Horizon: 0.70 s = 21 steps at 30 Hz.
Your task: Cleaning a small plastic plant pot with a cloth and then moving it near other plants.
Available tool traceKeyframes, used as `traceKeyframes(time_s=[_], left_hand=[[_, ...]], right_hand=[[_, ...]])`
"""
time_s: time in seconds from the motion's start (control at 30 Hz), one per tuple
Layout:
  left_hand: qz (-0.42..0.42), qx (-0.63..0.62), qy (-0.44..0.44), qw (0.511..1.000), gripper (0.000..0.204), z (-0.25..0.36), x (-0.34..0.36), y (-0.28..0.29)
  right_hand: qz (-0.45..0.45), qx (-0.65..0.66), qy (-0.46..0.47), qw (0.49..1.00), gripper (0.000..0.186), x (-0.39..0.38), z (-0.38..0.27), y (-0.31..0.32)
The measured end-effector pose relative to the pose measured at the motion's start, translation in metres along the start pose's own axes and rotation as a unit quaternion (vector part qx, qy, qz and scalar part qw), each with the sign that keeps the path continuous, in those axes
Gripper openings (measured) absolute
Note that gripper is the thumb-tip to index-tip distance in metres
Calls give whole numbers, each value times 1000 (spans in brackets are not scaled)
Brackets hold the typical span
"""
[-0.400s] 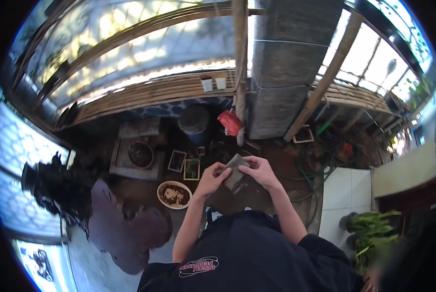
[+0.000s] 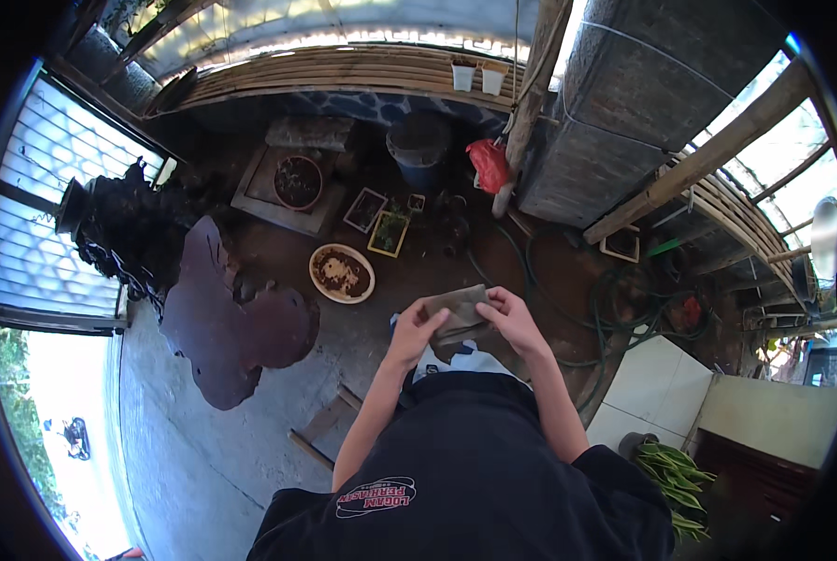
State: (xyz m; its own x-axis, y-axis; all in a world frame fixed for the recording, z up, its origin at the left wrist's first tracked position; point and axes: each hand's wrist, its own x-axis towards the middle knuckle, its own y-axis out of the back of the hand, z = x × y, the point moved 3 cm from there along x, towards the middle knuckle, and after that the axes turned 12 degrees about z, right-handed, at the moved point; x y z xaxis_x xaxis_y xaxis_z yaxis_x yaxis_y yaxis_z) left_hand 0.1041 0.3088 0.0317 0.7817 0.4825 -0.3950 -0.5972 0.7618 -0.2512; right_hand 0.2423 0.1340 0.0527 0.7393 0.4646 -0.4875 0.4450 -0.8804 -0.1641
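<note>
A folded grey-brown cloth [image 2: 461, 315] is stretched between my two hands in front of my waist. My left hand [image 2: 416, 335] pinches its left side, thumb on top. My right hand [image 2: 514, 323] grips the upper right corner between thumb and fingers. The cloth looks layered, with its lower edge hanging loose above my lap. Fingers beneath the cloth are partly hidden.
An oval basin of soil [image 2: 342, 273] sits ahead on the left, near a yellow-rimmed planter [image 2: 389, 234]. A brown slab-topped table [image 2: 236, 313] stands left. Green hose [image 2: 591, 351] coils at right. A red plastic bag [image 2: 488, 165] hangs by a post.
The view has tilted and turned, so the surroundings shift. The cloth has gone from a slanted, upright hold to a flatter, wider one, with my right hand now at its upper right corner.
</note>
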Motion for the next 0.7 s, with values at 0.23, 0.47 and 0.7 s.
traceKeyframes(time_s=[0.23, 0.47, 0.7], left_hand=[[183, -35, 40, 982, 31, -31, 11, 14], [-13, 45, 5, 999, 59, 48, 20, -25], [53, 177, -10, 983, 52, 23, 94, 5]], right_hand=[[-74, -229, 153, 959, 46, -18, -17, -11], [-64, -70, 15, 995, 52, 28, 13, 32], [-151, -501, 189, 831, 108, 61, -13, -24]])
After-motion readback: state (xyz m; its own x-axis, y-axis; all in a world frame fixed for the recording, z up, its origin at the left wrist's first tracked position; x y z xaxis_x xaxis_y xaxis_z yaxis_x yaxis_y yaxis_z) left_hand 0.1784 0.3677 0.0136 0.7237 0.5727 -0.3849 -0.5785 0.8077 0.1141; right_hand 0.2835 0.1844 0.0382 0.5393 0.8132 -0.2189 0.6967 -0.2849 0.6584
